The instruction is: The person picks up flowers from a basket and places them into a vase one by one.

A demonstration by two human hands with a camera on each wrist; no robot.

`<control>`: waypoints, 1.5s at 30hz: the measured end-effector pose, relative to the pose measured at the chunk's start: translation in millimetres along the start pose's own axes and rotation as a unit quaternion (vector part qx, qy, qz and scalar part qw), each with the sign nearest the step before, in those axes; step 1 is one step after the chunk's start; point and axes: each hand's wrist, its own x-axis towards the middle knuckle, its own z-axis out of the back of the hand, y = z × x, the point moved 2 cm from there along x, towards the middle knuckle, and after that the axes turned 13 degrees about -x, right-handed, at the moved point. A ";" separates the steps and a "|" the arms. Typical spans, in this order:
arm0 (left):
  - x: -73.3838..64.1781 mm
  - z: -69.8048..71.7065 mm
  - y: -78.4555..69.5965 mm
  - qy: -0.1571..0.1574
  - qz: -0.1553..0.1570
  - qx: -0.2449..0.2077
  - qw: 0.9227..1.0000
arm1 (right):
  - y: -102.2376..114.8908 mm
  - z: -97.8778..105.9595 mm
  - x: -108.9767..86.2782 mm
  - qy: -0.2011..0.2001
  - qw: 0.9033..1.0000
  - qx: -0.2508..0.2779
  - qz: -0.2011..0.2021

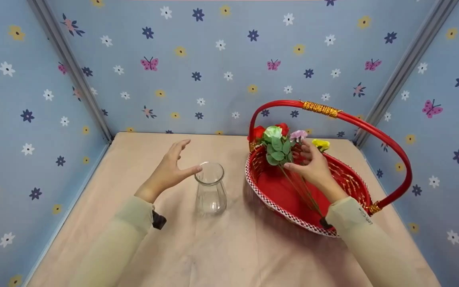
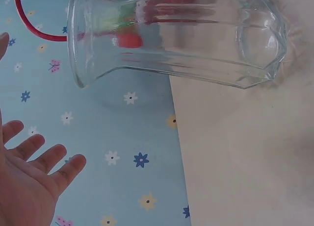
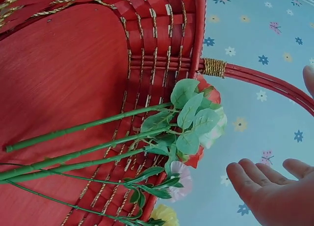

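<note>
A clear glass vase (image 1: 211,197) stands upright on the table. Beside its rim, on the left, is my left hand (image 1: 167,173), fingers spread and holding nothing; in the head view the thumb overlaps the rim, and contact cannot be told. My right hand (image 1: 313,165) hovers over the red basket (image 1: 269,205), fingers apart and palm facing the flowers, gripping nothing. Inside the basket lie artificial flowers with green stems (image 3: 88,124): red ones (image 3: 210,92), a pale green-white one (image 1: 273,133), a pink one (image 1: 298,135) and a yellow one (image 1: 320,144). Their blooms lean on the far rim.
The basket's tall red handle (image 1: 393,149), wrapped in gold, arches over its right side. A peach cloth (image 1: 221,255) covers the table. Flower-patterned blue panels (image 1: 213,79) stand at the back and both sides, with grey posts (image 1: 74,71) at the corners.
</note>
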 end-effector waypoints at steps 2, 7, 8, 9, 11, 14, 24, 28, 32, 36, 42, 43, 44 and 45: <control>-1.1 -1.6 2.3 0.002 0.003 -0.003 1.000 | -2.4 0.9 -0.3 0.001 1.000 0.000 -0.005; -4.5 -5.7 7.9 0.005 0.009 -0.004 1.000 | -9.5 1.9 -0.6 0.001 1.000 -0.005 -0.013; -5.0 -6.6 9.2 0.005 0.009 -0.004 1.000 | -10.7 2.0 -0.7 0.001 1.000 -0.005 -0.015; -5.6 -7.4 10.2 0.004 0.009 -0.005 1.000 | -12.1 2.2 -0.7 0.000 1.000 -0.005 -0.016; -7.0 -9.3 12.6 0.003 0.009 -0.005 1.000 | -15.2 2.9 -0.9 0.000 1.000 -0.006 -0.020; -8.8 -12.7 17.0 0.004 0.010 -0.011 1.000 | -20.0 4.7 -1.8 0.001 1.000 -0.007 -0.029; -18.9 -27.8 34.7 0.009 0.027 -0.032 0.999 | -34.3 10.2 -4.1 -0.002 0.999 -0.018 -0.048; -23.1 -31.9 41.0 0.010 0.034 -0.041 0.998 | -39.6 12.6 -5.1 -0.001 0.998 -0.022 -0.054; -25.9 -35.1 44.7 0.013 0.040 -0.054 0.998 | -46.3 15.2 -5.4 0.000 0.998 -0.026 -0.058; -28.5 -38.6 47.6 0.015 0.042 -0.063 0.997 | -51.8 17.6 -5.4 -0.003 0.998 -0.033 -0.061; -33.0 -44.0 51.2 0.021 0.048 -0.069 0.996 | -57.5 20.1 -6.5 -0.005 0.997 -0.034 -0.067; -33.7 -44.8 51.7 0.021 0.050 -0.072 0.996 | -57.9 20.5 -6.8 -0.005 0.997 -0.032 -0.069; -34.4 -45.6 52.6 0.021 0.052 -0.075 0.996 | -58.4 21.0 -7.1 -0.005 0.997 -0.032 -0.071; -35.2 -46.3 53.5 0.020 0.055 -0.077 0.995 | -58.5 21.6 -7.5 -0.005 0.997 -0.032 -0.072</control>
